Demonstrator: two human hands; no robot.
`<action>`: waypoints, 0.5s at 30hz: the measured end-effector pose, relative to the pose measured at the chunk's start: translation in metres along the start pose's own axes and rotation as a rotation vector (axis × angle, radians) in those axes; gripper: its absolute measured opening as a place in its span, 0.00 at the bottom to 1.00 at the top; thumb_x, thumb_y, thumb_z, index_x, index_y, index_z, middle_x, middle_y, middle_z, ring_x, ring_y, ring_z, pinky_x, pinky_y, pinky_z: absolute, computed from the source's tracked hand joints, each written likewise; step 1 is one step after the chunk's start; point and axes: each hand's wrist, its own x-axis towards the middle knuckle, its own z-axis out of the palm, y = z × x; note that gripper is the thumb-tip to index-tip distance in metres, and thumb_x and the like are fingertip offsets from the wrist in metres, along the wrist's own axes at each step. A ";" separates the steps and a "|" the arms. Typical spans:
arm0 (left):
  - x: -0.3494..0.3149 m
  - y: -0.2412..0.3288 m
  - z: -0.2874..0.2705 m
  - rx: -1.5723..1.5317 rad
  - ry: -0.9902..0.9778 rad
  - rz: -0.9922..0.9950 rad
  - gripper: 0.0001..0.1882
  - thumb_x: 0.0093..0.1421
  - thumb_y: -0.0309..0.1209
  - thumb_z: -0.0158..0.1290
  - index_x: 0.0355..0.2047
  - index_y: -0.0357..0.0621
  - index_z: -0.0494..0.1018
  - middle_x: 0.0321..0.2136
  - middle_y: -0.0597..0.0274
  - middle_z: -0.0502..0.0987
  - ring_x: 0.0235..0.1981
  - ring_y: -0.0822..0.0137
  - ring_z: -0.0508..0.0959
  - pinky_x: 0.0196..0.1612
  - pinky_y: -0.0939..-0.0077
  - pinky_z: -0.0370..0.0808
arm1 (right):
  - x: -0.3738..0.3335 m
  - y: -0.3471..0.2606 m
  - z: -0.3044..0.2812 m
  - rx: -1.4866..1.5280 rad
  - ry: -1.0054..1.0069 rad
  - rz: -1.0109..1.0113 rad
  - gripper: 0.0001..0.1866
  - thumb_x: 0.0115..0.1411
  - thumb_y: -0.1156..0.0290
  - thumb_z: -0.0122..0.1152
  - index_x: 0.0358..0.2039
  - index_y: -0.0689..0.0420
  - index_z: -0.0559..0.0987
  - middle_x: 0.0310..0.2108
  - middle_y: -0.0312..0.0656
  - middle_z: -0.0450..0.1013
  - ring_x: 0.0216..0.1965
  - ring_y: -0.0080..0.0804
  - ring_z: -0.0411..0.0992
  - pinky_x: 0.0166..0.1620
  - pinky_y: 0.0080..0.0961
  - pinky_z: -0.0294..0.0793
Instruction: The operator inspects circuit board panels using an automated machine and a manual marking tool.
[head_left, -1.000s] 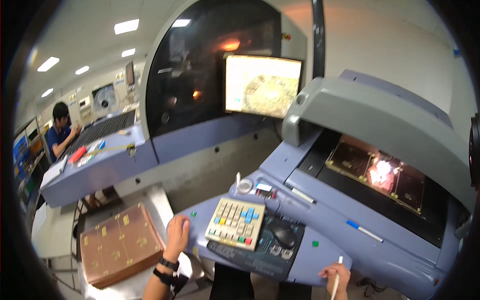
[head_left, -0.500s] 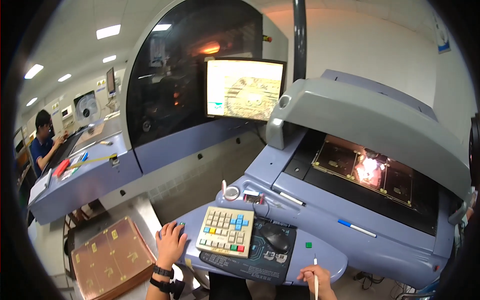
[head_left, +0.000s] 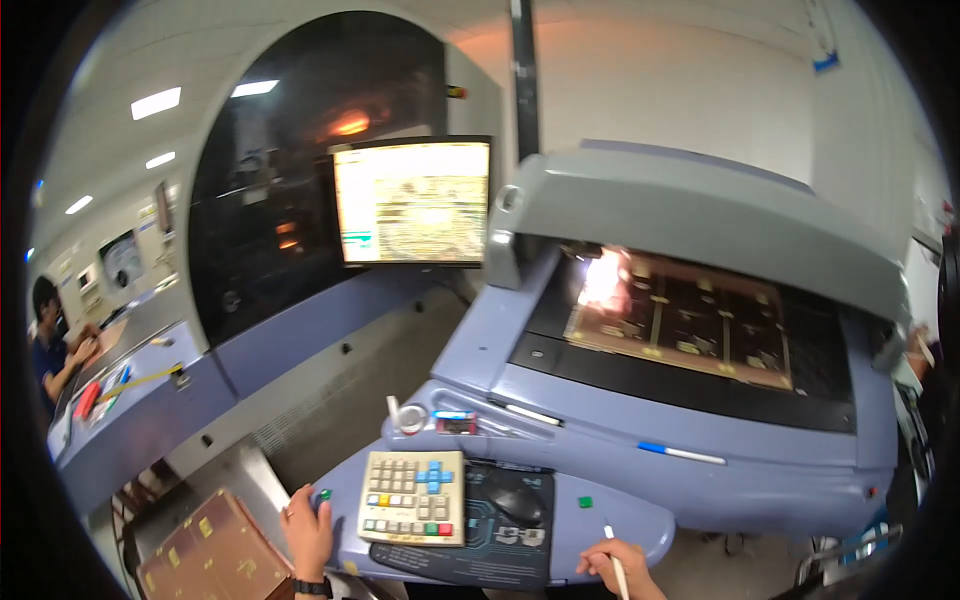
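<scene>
In the head view, the right hand's (head_left: 632, 562) fingers pinch a slim white pen-shaped tool (head_left: 619, 578) at the right end of the curved blue-grey worktop (head_left: 572, 540); the left hand (head_left: 308, 535), thumb and fingers spread, is left of the beige rectangular keypad (head_left: 412, 498)

A slim white pen-like tool (head_left: 620, 578), tapering to a thin, darker tip, slants in the grip of a right hand (head_left: 634, 568), well to the right of the cream keypad (head_left: 413, 498), its point aimed away from the person; left of the same keypad, a small green button (head_left: 325, 495) sits beside a left hand's (head_left: 306, 535) thumb and fingers, any contact unclear
</scene>
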 end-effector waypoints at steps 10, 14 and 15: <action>0.000 0.010 -0.016 0.066 -0.073 0.029 0.24 0.69 0.43 0.40 0.53 0.34 0.68 0.50 0.47 0.73 0.52 0.49 0.72 0.56 0.62 0.66 | 0.012 -0.006 -0.016 0.074 -0.196 -0.152 0.08 0.67 0.70 0.52 0.40 0.59 0.77 0.29 0.37 0.78 0.29 0.26 0.76 0.32 0.22 0.75; 0.029 -0.011 -0.025 -0.382 -0.300 0.003 0.27 0.70 0.45 0.38 0.56 0.33 0.64 0.56 0.44 0.68 0.57 0.52 0.68 0.58 0.61 0.63 | 0.030 -0.026 -0.063 0.327 -0.132 -0.052 0.12 0.69 0.68 0.47 0.38 0.64 0.74 0.31 0.45 0.76 0.33 0.28 0.75 0.32 0.23 0.75; 0.043 -0.018 -0.033 -0.307 -0.331 0.066 0.28 0.70 0.46 0.38 0.58 0.34 0.62 0.59 0.43 0.64 0.59 0.51 0.64 0.59 0.60 0.61 | 0.043 -0.033 -0.081 0.413 -0.088 -0.114 0.12 0.69 0.68 0.47 0.37 0.64 0.74 0.30 0.46 0.76 0.33 0.30 0.75 0.33 0.24 0.76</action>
